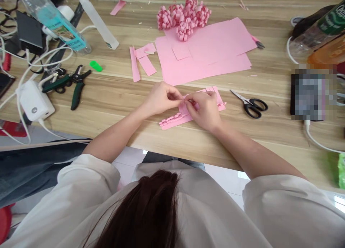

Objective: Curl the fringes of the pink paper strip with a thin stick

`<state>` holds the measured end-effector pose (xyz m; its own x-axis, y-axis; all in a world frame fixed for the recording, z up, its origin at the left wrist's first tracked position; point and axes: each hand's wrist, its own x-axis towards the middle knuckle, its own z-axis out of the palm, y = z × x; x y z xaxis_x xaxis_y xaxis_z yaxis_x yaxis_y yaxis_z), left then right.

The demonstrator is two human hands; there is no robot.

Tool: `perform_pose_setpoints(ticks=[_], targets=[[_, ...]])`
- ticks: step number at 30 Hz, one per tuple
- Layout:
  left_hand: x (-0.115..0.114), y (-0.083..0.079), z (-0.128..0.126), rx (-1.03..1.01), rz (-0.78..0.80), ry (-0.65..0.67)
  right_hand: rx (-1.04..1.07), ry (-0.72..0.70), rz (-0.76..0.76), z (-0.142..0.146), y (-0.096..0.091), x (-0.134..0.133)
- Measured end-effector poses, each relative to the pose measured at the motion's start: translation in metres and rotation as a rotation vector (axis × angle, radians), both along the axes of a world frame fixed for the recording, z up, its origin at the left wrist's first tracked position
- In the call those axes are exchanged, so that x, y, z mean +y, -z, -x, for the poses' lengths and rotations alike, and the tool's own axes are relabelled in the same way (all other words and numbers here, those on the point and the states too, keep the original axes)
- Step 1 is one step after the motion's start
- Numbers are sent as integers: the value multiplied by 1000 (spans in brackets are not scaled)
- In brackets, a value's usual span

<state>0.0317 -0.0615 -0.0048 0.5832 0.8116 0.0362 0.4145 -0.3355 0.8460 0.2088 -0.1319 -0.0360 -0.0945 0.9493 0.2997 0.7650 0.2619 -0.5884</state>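
A pink paper strip (pixel 175 124) lies in front of me near the table's front edge, its upper side cut into fringes and several of them curled. My left hand (pixel 164 98) pinches at the strip's fringed side with thumb and forefinger. Right beside it, my right hand (pixel 205 108) has its fingers closed on the same strip, covering the middle of it. The two sets of fingertips nearly touch. Small curls show at the strip's left part and past my right hand. Black-handled scissors (pixel 252 105) rest to the right of the strip.
Curled pink paper flowers (pixel 185 16) sit at the back on pink sheets (pixel 205 61). Paper offcuts (pixel 147 63) lie left of them. Further left are a green cap (pixel 96 66), wire strippers (pixel 77 84), a blue-liquid bottle (pixel 63 29), a white charger (pixel 36 101) and cables. Bottles (pixel 320 32) stand right.
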Motion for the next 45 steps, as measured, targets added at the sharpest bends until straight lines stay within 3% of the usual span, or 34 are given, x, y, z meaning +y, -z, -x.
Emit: perform_pose_setpoints(ticks=[3,14,45], targets=[[-1,-2,0,33,-31,6,2,0,-4,0,0,0],[3,0,4,159,-414,194,3,-18,-7,-1,2,0],[5,-2,5,377,-505,292,36,-15,-25,-1,3,1]])
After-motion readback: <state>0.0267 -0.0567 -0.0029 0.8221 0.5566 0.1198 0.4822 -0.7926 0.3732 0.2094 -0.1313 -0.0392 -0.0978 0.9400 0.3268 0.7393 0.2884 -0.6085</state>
